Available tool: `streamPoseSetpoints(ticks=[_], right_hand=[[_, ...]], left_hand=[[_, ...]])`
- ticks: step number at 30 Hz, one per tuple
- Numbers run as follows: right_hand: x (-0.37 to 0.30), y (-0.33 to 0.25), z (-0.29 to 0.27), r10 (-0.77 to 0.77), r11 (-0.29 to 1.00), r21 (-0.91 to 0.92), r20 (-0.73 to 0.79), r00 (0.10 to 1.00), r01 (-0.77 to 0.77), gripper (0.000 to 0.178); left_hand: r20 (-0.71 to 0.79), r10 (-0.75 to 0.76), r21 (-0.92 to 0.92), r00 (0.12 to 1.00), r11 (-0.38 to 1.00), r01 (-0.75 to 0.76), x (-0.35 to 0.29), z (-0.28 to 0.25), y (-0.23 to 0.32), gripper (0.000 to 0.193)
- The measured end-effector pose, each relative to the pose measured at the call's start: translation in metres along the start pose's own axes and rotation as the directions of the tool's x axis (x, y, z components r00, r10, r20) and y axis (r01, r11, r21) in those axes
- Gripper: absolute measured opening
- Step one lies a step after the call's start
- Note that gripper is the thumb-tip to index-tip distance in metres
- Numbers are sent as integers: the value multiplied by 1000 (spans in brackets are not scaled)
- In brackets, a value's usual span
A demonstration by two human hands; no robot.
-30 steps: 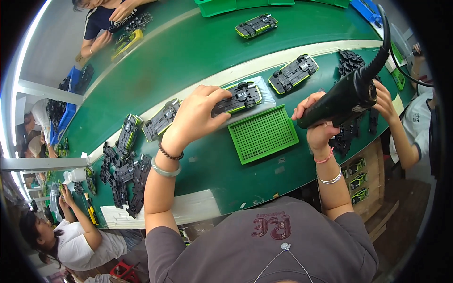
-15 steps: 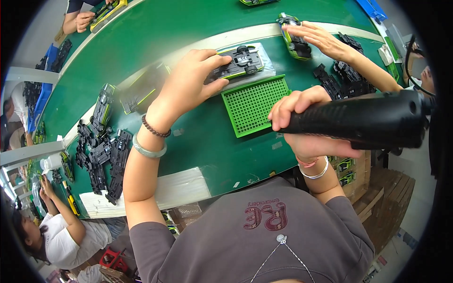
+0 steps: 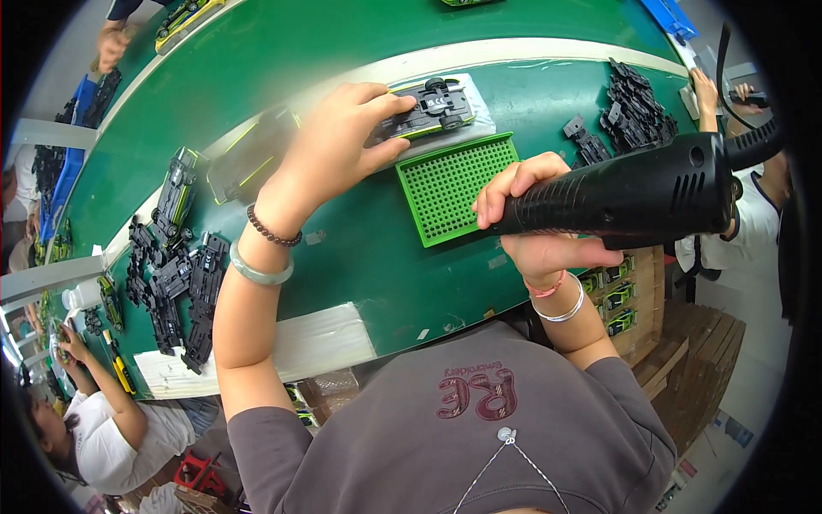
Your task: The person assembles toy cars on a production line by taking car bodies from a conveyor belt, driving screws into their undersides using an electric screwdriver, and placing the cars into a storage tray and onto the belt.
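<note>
A toy car (image 3: 437,104) lies upside down on a pale wrapped pad, its black underside and wheels facing up. My left hand (image 3: 342,133) holds it down, fingers and thumb closed over its left end. In my right hand (image 3: 539,201) is a black electric screwdriver (image 3: 629,193), gripped round its body with the cable end to the right. Its tip is hidden behind my fingers. Between the two hands sits a green tray (image 3: 410,204) with rows of small holes.
Black chassis parts (image 3: 175,287) are heaped at left, beside another upturned car (image 3: 175,193). More black parts (image 3: 634,111) lie at the far right. A yellow cutter (image 3: 120,364) rests at the left edge. Co-workers sit left, right and across the green table (image 3: 342,274).
The car at the far side and the co-worker's hand over it are gone from there. My left hand stays on its car; the screwdriver has shifted slightly left and its cable end has tilted.
</note>
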State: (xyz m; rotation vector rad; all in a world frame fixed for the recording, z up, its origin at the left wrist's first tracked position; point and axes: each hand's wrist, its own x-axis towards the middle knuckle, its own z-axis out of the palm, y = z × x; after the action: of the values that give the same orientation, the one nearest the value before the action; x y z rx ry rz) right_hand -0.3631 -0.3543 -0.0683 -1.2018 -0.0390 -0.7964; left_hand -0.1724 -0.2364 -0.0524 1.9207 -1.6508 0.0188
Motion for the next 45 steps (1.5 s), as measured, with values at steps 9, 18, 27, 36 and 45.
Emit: streamPoseSetpoints(ticks=[9, 18, 27, 36, 45], right_hand=[[-2, -4, 7, 158, 967, -203, 5, 987, -154, 108], [62, -42, 6, -223, 971, 104, 74, 972, 215, 109], [118, 2, 3, -123, 977, -182, -45, 991, 113, 98], [120, 16, -1, -108, 974, -207, -60, 992, 93, 94], [126, 30, 2, -149, 977, -159, -47, 988, 140, 77]], left_hand=[[85, -43, -2, 995, 999, 43, 1, -4, 3, 39], [56, -15, -16, 998, 1000, 16, 1, -4, 4, 39], [1, 3, 5, 1000, 1000, -3, 0, -3, 7, 38], [36, -17, 11, 999, 1000, 16, 1, -5, 5, 39], [66, -41, 10, 997, 999, 41, 2, -7, 7, 40]])
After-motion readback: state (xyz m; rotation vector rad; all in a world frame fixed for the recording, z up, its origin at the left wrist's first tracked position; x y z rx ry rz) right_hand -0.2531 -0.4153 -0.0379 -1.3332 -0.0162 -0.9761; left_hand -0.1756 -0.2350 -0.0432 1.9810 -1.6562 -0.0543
